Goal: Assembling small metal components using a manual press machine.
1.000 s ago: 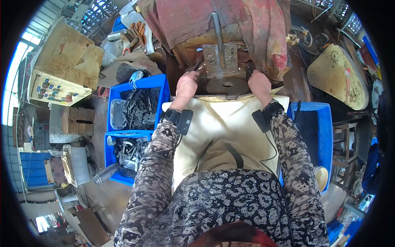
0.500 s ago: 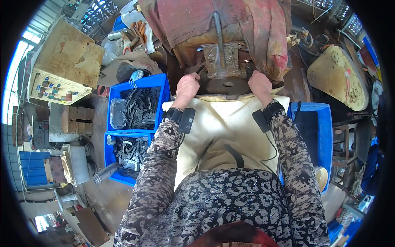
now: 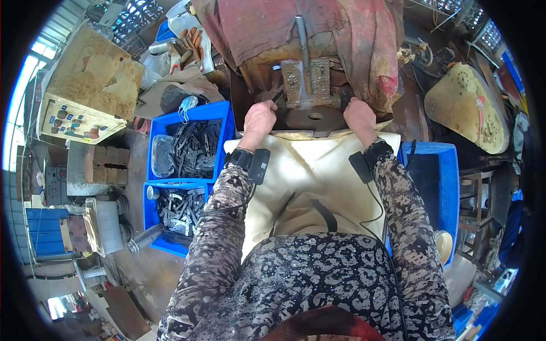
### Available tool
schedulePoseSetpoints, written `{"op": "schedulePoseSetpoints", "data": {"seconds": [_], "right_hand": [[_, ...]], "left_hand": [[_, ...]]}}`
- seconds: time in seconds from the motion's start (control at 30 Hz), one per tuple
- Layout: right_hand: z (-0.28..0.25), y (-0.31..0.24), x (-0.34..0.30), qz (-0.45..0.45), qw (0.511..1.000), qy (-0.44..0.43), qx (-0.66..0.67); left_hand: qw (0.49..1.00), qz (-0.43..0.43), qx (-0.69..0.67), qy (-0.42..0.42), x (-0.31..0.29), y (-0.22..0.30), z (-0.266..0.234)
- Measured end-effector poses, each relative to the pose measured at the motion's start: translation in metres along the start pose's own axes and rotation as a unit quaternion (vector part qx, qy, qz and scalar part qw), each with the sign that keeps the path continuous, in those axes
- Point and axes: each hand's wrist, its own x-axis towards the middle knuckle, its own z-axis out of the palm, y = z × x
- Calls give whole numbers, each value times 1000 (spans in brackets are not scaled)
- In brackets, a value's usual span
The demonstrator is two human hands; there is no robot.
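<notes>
My left hand (image 3: 260,117) and my right hand (image 3: 359,117) rest at either side of a machine's front, fingers curled closed. A dark, thin piece sticks out beyond each hand's fingertips, too shadowed to name. Between the hands lies a dark flat plate (image 3: 298,119) with an oval hole. Behind it stands a rough, crusted metal block (image 3: 323,82), with an upright metal rod (image 3: 301,40) in front of it. A stained red cloth (image 3: 267,28) drapes over the machine. Below my hands spreads a cream-coloured sheet (image 3: 273,156), covering my lap.
Two blue bins (image 3: 152,116) with dark, thin metal strips (image 3: 199,145) stand at my left; a clear plastic container lies in the far one. Another blue bin (image 3: 449,187) is at my right. A control box with knobs (image 3: 77,122) stands far left, near work gloves (image 3: 187,48).
A small bright glint beside my right hand's fingers has gone. Both hands stay in nearly the same place.
</notes>
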Motion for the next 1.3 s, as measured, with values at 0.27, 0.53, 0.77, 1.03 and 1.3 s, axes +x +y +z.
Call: {"op": "schedulePoseSetpoints", "data": {"seconds": [0.27,0.53,0.77,1.03,1.3], "right_hand": [[2,1,3,11,1000,-9,-7],[1,0,3,17,1000,-13,-10],[0,1,2,16,1000,-13,-7],[-1,-1,2,17,1000,-13,-5],[3,1,3,14,1000,-4,-8]], "left_hand": [[1000,-2,-2,-8,0,1,-1],[1000,-20,1,-22,0,1,-2],[999,-33,1,-41,-1,3,-3],[997,-40,3,-61,0,4,-4],[997,-36,8,-65,1,5,-5]]}}
